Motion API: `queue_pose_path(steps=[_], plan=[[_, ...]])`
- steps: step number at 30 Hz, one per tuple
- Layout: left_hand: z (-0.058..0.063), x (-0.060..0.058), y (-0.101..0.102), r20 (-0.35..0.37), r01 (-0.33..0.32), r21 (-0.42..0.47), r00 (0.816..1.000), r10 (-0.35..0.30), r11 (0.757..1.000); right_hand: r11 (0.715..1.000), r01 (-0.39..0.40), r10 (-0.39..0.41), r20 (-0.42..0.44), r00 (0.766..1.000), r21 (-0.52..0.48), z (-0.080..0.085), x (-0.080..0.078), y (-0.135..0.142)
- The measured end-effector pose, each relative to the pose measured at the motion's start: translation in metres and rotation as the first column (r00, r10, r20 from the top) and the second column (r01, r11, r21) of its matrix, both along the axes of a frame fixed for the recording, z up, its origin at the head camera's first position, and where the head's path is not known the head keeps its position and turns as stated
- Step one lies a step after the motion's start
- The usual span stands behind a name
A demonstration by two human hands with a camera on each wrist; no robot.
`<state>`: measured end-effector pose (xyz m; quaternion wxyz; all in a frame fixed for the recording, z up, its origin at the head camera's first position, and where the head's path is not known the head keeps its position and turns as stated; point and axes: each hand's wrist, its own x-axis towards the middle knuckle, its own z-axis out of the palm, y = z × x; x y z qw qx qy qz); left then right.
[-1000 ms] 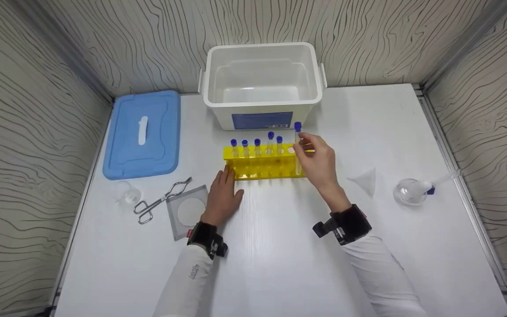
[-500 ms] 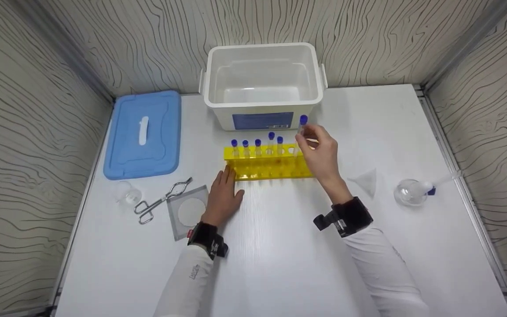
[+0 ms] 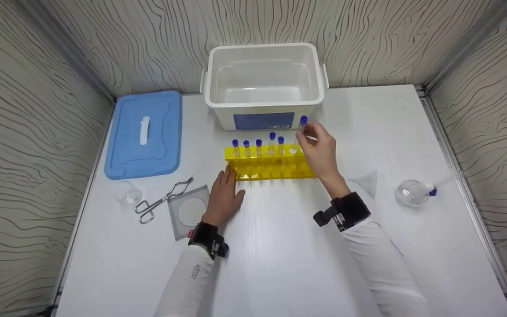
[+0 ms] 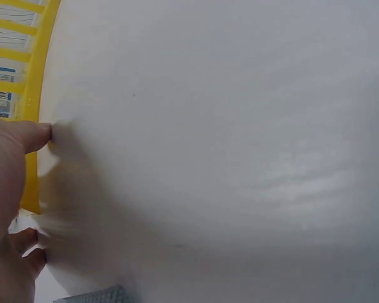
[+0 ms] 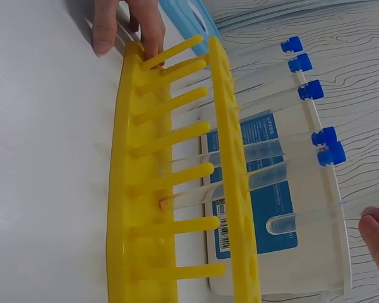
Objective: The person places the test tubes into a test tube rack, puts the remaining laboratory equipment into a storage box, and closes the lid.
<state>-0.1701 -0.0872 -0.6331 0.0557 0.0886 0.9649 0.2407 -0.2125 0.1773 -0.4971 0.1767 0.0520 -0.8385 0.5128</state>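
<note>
My right hand (image 3: 321,149) pinches a clear test tube (image 3: 302,127) with a blue cap between thumb and fingertips. Its rounded bottom (image 5: 281,224) hangs above the yellow test tube rack (image 5: 234,158), apart from the holes, in the right wrist view. Several other blue-capped test tubes (image 3: 259,145) stand in the rack's left holes; one has a reddish spot at its bottom. My left hand (image 3: 222,198) lies at the rack's left end, its fingers extended and touching it, the thumb (image 4: 35,134) spread away. The rack's right end is partly hidden behind my right hand.
A white bin (image 3: 264,105) stands behind the rack, its blue lid (image 3: 161,132) lying to the left. Crucible tongs (image 3: 161,200), a grey square with a white disc (image 3: 192,212) and a small glass piece (image 3: 130,195) lie left. A funnel (image 3: 368,182) and a round flask (image 3: 412,193) are right.
My right hand has raised the test tube out of the rack, up and slightly right, then held it nearly still. The left hand has stayed at the rack's end.
</note>
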Motion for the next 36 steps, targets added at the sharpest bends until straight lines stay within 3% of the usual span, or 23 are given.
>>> queue_pose_path(steps=[18, 36], plan=[[0.001, 0.001, 0.0, 0.008, 0.002, -0.022, 1.0, -0.002, 1.0, 0.999, -0.018, 0.01, 0.177, 0.984, 0.041, -0.033, -0.006, 0.004], [0.003, 0.001, 0.0, -0.018, 0.006, 0.009, 1.0, -0.005, 1.0, 0.996, -0.027, 0.0, 0.312, 0.95, 0.081, -0.047, -0.009, 0.008]])
